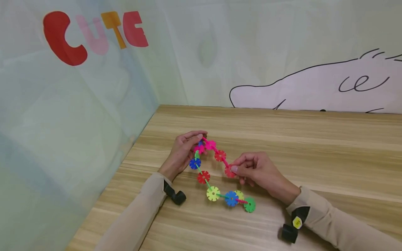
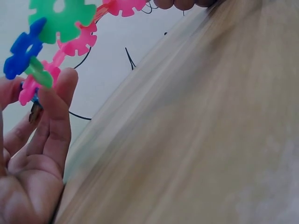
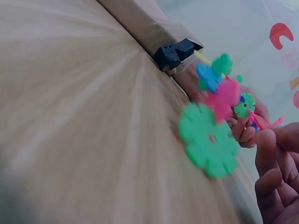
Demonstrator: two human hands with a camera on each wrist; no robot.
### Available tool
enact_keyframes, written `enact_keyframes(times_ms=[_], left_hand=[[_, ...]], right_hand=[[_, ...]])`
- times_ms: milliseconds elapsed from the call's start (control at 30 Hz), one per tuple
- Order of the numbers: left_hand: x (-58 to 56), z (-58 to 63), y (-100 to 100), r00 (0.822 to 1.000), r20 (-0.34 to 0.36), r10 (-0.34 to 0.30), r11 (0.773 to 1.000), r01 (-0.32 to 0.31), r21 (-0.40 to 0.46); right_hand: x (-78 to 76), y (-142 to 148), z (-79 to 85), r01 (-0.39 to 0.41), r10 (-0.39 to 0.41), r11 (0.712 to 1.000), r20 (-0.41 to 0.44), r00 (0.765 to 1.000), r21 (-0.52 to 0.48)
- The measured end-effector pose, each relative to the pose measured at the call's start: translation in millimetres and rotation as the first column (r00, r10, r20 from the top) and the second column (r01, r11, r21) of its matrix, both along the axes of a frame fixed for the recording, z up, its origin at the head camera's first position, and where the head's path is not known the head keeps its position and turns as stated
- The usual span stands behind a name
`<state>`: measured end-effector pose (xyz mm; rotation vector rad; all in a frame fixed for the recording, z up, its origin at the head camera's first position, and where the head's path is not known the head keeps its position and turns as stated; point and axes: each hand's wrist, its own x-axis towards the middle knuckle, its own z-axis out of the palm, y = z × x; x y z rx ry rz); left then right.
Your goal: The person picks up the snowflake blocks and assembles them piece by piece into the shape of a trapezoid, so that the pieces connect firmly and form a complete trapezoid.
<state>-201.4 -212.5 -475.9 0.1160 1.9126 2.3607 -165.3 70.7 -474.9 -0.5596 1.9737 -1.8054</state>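
A chain of notched plastic interlocking discs [image 1: 213,194] in several colours hangs between the hands above the table. With thumb and fingers, my left hand [image 1: 183,150] pinches the chain near its upper bend, by pink and blue discs. The left wrist view shows a green disc [image 2: 60,18] and a blue disc [image 2: 23,52] just above those fingertips. My right hand [image 1: 260,170] pinches the red disc [image 1: 229,171] at one end of the chain. The other end, a green disc [image 1: 250,204], dangles below it and looms large and blurred in the right wrist view.
Under the hands lies a wood-grain table [image 1: 301,139]. Pale printed cloth walls [image 1: 194,69] stand along its back and left edges, with coloured letters and a line drawing. Each wrist wears a black strap device [image 1: 289,233] over a beige sleeve.
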Motion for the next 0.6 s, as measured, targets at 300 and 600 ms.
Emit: enact_keyframes(times_ms=[300, 600], left_hand=[[-0.7, -0.2, -0.1, 1.000, 0.025, 0.002, 1.000, -0.003, 0.020], [-1.7, -1.1, -0.8, 0.999, 0.032, -0.008, 1.000, 0.008, 0.011]], right_hand=[[1.3, -1.6, 2.8, 0.076, -0.078, 0.996, 0.046, 0.996, 0.045], [2.1, -2.9, 3.1, 0.128, -0.130, 0.991, 0.068, 0.989, 0.036]])
